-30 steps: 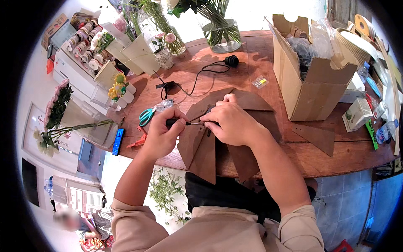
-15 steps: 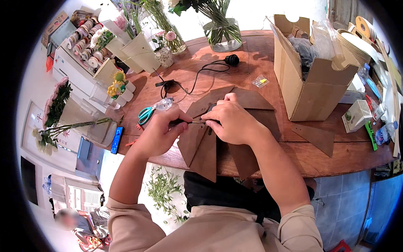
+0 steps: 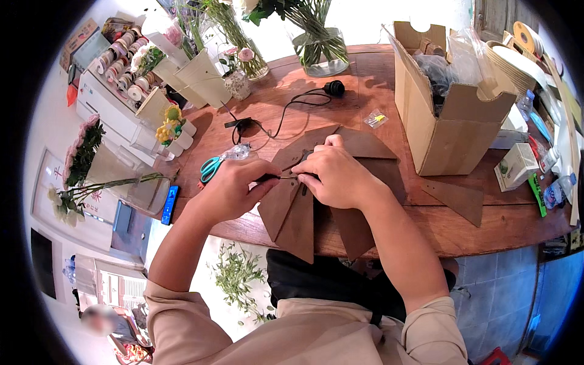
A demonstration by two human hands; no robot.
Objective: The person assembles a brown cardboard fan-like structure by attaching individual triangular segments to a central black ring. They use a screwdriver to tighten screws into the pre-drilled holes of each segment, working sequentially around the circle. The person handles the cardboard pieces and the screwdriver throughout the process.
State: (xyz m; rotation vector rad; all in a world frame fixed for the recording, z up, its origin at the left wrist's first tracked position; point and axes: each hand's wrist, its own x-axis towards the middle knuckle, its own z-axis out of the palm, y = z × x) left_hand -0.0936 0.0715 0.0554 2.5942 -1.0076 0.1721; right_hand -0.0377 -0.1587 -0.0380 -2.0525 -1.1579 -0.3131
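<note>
My left hand [image 3: 234, 185] is closed around a slim screwdriver [image 3: 267, 177] with a dark handle. Its thin metal shaft points right and meets the fingertips of my right hand [image 3: 334, 170]. That hand is closed at the dark middle piece [image 3: 301, 159] of a fan of brown wedge-shaped panels [image 3: 371, 141]. Whatever small part it pinches is mostly hidden by the fingers. The panels spread around the middle, and several hang over the table's near edge. Small holes show in the panels close to the centre.
A tall open cardboard box [image 3: 441, 131] stands to the right, beside a loose brown panel [image 3: 457, 199]. Turquoise scissors [image 3: 210, 169], a black cord with a socket [image 3: 333, 89] and a small bag of yellow pieces [image 3: 376, 118] lie on the wooden table [image 3: 365, 73]. Flower vases [image 3: 321, 52] line the far side.
My left forearm has swung outward to the left and the left hand has turned around the screwdriver. My right hand and the panels look nearly still.
</note>
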